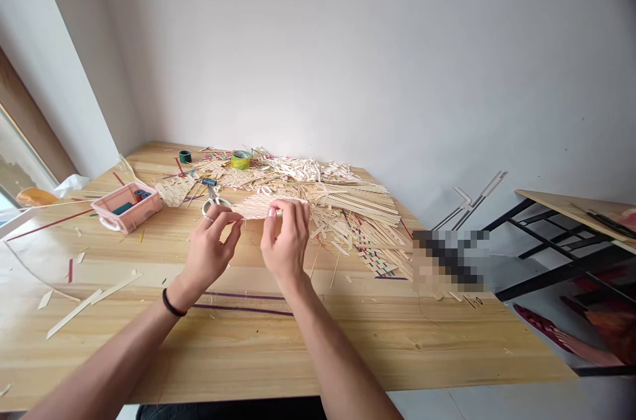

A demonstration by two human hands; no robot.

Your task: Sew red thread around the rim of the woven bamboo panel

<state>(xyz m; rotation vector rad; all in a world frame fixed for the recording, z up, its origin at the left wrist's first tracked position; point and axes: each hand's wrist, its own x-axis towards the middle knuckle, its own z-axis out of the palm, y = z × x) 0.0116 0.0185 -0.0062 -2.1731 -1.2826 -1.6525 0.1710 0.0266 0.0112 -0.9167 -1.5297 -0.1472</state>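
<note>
In front of me, above the table, is a small pale woven strip piece (pixel 256 206) with a pinkish pattern. My right hand (pixel 288 234) is closed on its right part, thumb in front and fingers curled over the top edge. At the piece's left end, my left hand (pixel 211 244) has thumb and index finger pressed together; what lies between the tips is too small to make out. Just behind the left hand are white-handled scissors (pixel 209 207), partly hidden by the fingers. A dark blue thread spool (pixel 209 182) lies close to them.
A pink basket (pixel 130 216) with spools stands at left. Flat pale strips (pixel 358 201) and curled shavings (pixel 308 169) pile up toward the wall. Yellow tape (pixel 241 159) and a dark green roll (pixel 185 156) sit at the back. Another person's foot (pixel 571 340) shows at right.
</note>
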